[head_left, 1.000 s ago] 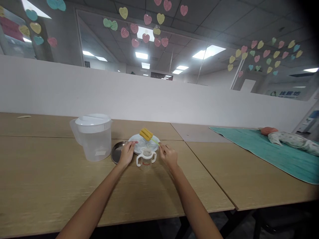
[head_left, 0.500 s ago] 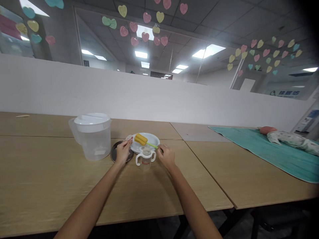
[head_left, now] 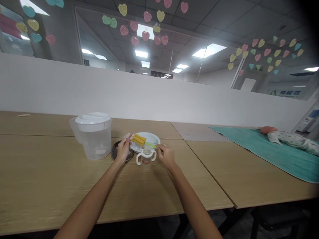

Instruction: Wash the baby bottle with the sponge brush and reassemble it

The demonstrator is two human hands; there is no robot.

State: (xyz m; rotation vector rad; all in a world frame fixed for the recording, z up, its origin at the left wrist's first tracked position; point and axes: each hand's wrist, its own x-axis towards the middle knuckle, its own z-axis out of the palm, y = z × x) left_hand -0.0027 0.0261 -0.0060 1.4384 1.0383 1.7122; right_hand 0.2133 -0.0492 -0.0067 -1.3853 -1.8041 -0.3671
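My right hand grips the green handle of a brush with a yellow sponge head, which lies over a white plate. Closed around a small, pale, round piece is my left hand, just left of the sponge. What the piece is, I cannot make out. A clear bottle with two white handles stands upright and uncapped between my hands. Partly behind my left hand is a dark round metal tray.
A lidded translucent pitcher stands on the wooden table at the left. To the right, a doll in patterned clothes lies on a green mat. A white wall borders the table's far side.
The yellow sponge head has shifted slightly left, closer to my left hand. The small pale piece in my left hand has moved a little left and up.
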